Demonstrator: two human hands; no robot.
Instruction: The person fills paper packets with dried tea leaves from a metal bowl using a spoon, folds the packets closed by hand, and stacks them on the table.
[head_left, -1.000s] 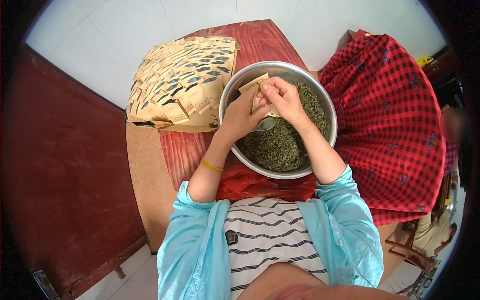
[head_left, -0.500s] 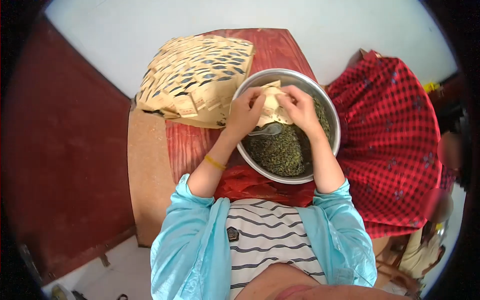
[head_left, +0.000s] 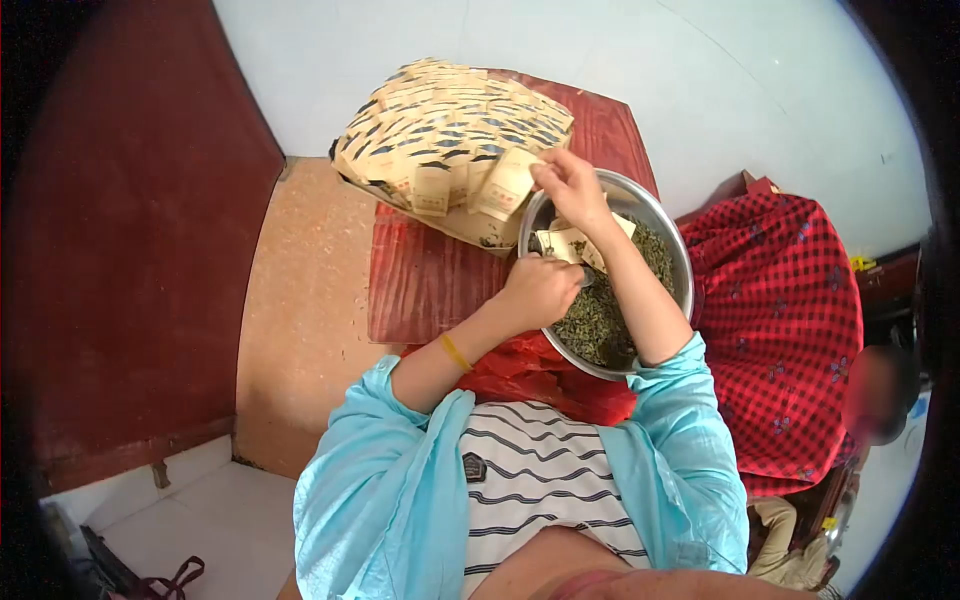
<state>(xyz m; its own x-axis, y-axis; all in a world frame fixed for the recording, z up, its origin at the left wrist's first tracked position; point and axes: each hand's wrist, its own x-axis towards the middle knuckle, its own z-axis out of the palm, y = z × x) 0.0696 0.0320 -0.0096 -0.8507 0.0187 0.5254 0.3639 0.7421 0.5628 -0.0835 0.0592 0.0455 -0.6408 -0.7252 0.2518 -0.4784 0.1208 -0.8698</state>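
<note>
My right hand (head_left: pixel 570 190) pinches a small tan paper packet (head_left: pixel 507 183) by one end. It holds the packet over the near edge of a large mass of similar packets (head_left: pixel 450 120), packed in rows. My left hand (head_left: pixel 543 290) is closed at the left rim of a metal basin (head_left: pixel 686 262), around a spoon (head_left: pixel 587 276) whose end shows beside the fingers; the rest is hidden. Dried green leaves (head_left: pixel 595 320) that look like tea lie in the basin. Several flat paper packets (head_left: pixel 562 243) rest on the leaves.
Basin and packets stand on a red wooden table (head_left: pixel 425 285). Red plastic (head_left: pixel 520 380) lies at its near edge. A red and black checked cloth (head_left: pixel 770 340) bulges on the right. A dark red panel (head_left: pixel 130 230) stands at the left; a pale wall (head_left: pixel 560 40) rises behind.
Both hands were together on a packet over the basin. My right hand has carried a packet left to the packed rows; my left hand has come down to the spoon. The view has shifted.
</note>
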